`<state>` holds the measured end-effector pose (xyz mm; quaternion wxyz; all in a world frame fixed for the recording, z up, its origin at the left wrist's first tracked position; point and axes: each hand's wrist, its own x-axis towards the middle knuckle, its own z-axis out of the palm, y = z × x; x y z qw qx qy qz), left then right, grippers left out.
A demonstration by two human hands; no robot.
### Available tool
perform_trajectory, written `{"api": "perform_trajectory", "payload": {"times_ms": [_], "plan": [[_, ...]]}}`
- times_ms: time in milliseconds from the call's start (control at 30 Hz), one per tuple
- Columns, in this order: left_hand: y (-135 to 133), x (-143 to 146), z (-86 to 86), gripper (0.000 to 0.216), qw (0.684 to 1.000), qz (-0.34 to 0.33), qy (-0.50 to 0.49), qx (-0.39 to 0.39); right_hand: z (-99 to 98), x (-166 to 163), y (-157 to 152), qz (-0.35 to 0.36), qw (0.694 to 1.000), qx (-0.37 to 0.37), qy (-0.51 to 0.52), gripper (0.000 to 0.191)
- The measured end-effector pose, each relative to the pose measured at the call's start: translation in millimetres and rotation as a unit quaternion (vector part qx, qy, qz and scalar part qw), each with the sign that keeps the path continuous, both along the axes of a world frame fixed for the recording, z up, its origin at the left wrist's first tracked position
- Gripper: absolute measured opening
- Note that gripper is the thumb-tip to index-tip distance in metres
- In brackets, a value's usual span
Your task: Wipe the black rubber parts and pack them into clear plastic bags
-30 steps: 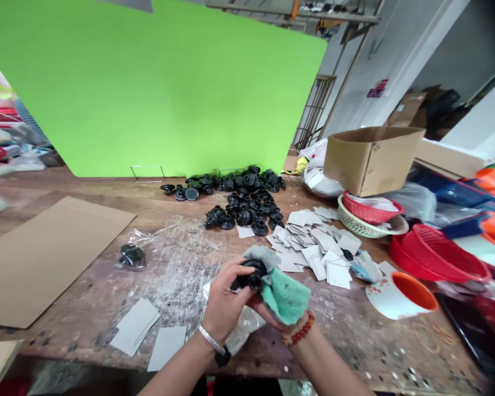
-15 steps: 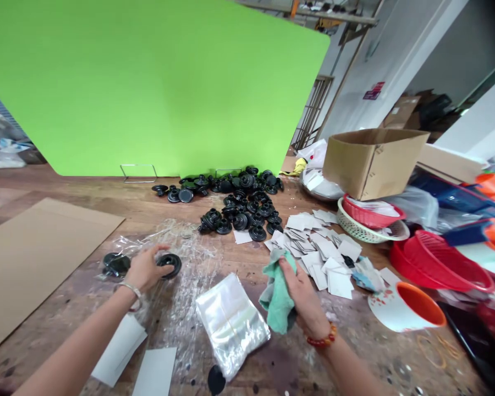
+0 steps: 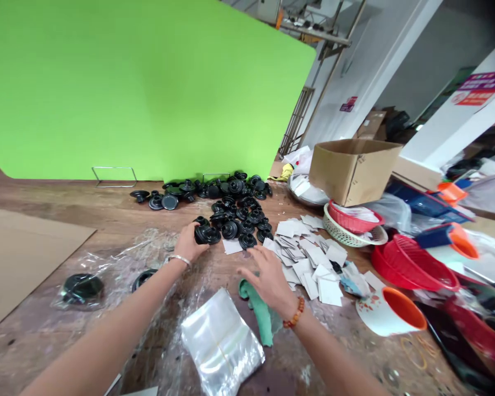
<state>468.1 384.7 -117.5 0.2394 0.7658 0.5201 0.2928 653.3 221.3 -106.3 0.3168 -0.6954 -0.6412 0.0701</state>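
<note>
No readable writing; left hand (image 3: 186, 242) clenched on a black part (image 3: 207, 235) at the pile's (image 3: 235, 209) near edge on the table (image 3: 107, 209), right hand (image 3: 268, 280) spread, released, over green cloth (image 3: 259, 313).

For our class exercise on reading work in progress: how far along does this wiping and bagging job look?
Looks done: one black part sealed in a clear bag, another loose black part beside it. In hand: the left hand closes its grip on a black part at the pile's edge; the right hand hovers open above the green cloth. Left: the big pile, empty bags and cards.
</note>
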Motion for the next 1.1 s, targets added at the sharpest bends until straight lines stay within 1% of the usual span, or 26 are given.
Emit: {"api": "perform_trajectory", "payload": {"times_ms": [33, 100, 167, 233, 333, 433, 533, 600, 667, 733, 833, 900, 967, 1000, 1033, 1100], "plan": [[-14.4, 1.1, 2.7, 0.063, 1.0, -0.027, -0.013, 0.001, 0.3, -3.4, 9.5, 0.005, 0.999, 0.017, 0.041, 0.052], [-46.9, 5.1, 10.1, 0.065, 0.996, -0.083, -0.04, -0.009, 1.6, -15.0, 26.9, 0.012, 0.994, 0.017, 0.112, 0.049], [-76.4, 8.7, 17.4, 0.067, 0.989, -0.127, -0.064, -0.033, 3.6, -30.3, 39.0, 0.008, 0.992, 0.0, 0.123, 0.039], [-95.4, 7.5, 21.5, 0.07, 0.983, -0.146, -0.088, -0.063, 5.0, -45.0, 45.7, 0.013, 0.995, -0.008, 0.1, 0.033], [-103.9, -5.9, 20.5, 0.064, 0.974, -0.154, -0.118, -0.115, 3.4, -58.5, 52.0, 0.031, 0.996, -0.015, 0.085, 0.03], [-103.6, -25.8, 16.0, 0.055, 0.963, -0.17, -0.139, -0.157, -2.5, -59.0, 60.5, 0.057, 0.995, -0.042, 0.077, 0.031], [-107.1, -40.9, 14.5, 0.065, 0.944, -0.179, -0.179, -0.209, -9.0, -52.0, 67.7, 0.051, 0.996, -0.063, 0.046, 0.034], [-110.8, -47.1, 15.3, 0.069, 0.925, -0.164, -0.228, -0.257, -11.8, -48.3, 69.0, 0.03, 0.997, -0.065, 0.011, 0.034], [-113.8, -51.7, 16.0, 0.069, 0.911, -0.141, -0.263, -0.285, -11.5, -47.0, 66.4, 0.023, 0.997, -0.067, -0.026, 0.031], [-116.0, -56.2, 16.1, 0.068, 0.919, -0.125, -0.259, -0.271, -7.7, -46.8, 58.3, 0.036, 0.995, -0.069, -0.059, 0.031], [-120.2, -62.3, 15.9, 0.067, 0.954, -0.097, -0.206, -0.197, -1.4, -42.2, 31.7, 0.05, 0.992, -0.061, -0.102, 0.036], [-125.1, -64.1, 16.3, 0.065, 0.974, -0.072, -0.164, -0.141, -4.1, -33.6, 4.7, 0.034, 0.988, -0.048, -0.141, 0.035], [-131.3, -62.6, 16.0, 0.063, 0.984, -0.054, -0.137, -0.097, -13.9, -22.3, -24.3, 0.013, 0.985, -0.044, -0.169, 0.029], [-134.7, -60.2, 15.2, 0.062, 0.987, -0.048, -0.131, -0.081, -19.9, -17.2, -37.5, 0.014, 0.986, -0.043, -0.16, 0.026], [-138.3, -56.8, 13.7, 0.062, 0.989, -0.044, -0.128, -0.067, -25.1, -13.5, -49.1, 0.017, 0.991, -0.032, -0.131, 0.027], [-146.2, -46.6, 8.7, 0.065, 0.991, -0.042, -0.119, -0.047, -29.0, -13.7, -65.8, 0.024, 0.999, 0.01, -0.023, 0.035]]}}
